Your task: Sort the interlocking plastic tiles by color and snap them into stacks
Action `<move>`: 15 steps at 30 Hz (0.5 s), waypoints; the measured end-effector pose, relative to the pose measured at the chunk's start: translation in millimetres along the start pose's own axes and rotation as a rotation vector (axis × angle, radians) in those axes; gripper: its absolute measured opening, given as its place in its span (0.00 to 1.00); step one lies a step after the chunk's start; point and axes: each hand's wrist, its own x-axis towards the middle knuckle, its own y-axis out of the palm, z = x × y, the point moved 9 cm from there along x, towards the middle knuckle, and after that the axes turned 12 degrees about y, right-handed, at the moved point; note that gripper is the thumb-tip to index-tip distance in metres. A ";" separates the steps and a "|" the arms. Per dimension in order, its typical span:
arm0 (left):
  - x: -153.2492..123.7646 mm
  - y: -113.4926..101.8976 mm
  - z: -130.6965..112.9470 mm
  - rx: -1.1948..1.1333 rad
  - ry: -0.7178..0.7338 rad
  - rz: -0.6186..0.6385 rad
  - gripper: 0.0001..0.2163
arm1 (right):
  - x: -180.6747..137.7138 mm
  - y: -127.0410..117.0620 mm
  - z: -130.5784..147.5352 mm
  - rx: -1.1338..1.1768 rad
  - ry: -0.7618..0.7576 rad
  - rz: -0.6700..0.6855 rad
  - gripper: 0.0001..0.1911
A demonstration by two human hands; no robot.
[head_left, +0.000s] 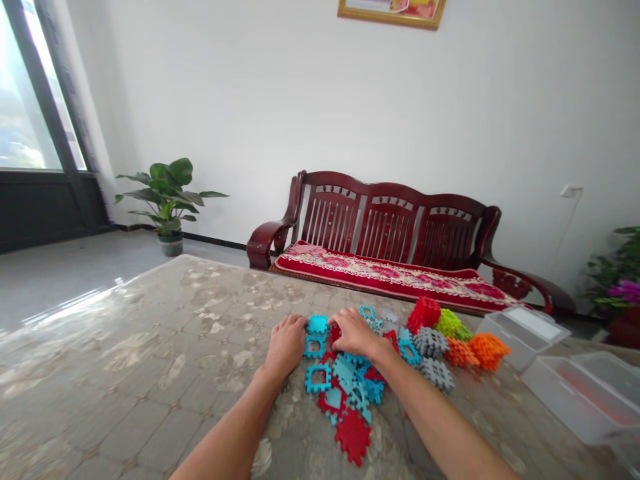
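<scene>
Closest in, a red tile point(353, 437) is lying flat on the table point(150, 347), at the near tip of a loose pile of tiles point(350, 383), blue and red ones all overlapping.

Both hands are working at the far end of that pile. The left hand point(286, 345) is curling its fingers against a blue tile point(315, 347), with another blue one sitting right behind it. The right hand point(353, 331) is lying knuckles-up over the heap, fingertips tucked down around a red piece. From this angle I honestly can't tell whether either hand is actually gripping or just pressing.

Progress-wise, I'm guessing it's partway. Just right of the hands a bunch of built cubes point(450, 333) are sitting together: red, green, grey and orange. A flat grey tile point(437, 373) is lying beside them. The blue and red ones are mostly loose, so that looks like the part left to do.

Further right, two clear bins are waiting. The near bin point(580, 393) is standing open and showing something reddish through its wall, too blurry to call. The far bin point(523, 333) is wearing a lid, contents not visible. No tiles seem to be sitting in either.

Beyond the table, a wooden bench point(380, 227) with a red cushion is standing against the wall, and a plant point(167, 193) is sitting by the window.
</scene>
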 end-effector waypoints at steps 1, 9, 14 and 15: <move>0.1 0.4 0.1 -0.001 0.002 0.003 0.18 | 1.8 -1.2 -2.2 0.059 -0.009 -0.009 0.21; -1.0 -1.9 -2.0 -0.001 0.007 0.012 0.18 | -15.0 -48.8 -47.1 0.387 0.005 -0.374 0.10; 0.1 -0.4 -2.0 0.009 0.014 0.019 0.18 | -28.9 -37.3 -87.1 0.359 0.064 -0.215 0.15; 0.3 -0.4 -2.1 0.014 0.017 0.017 0.18 | -29.9 -33.7 -95.1 0.382 0.073 -0.172 0.17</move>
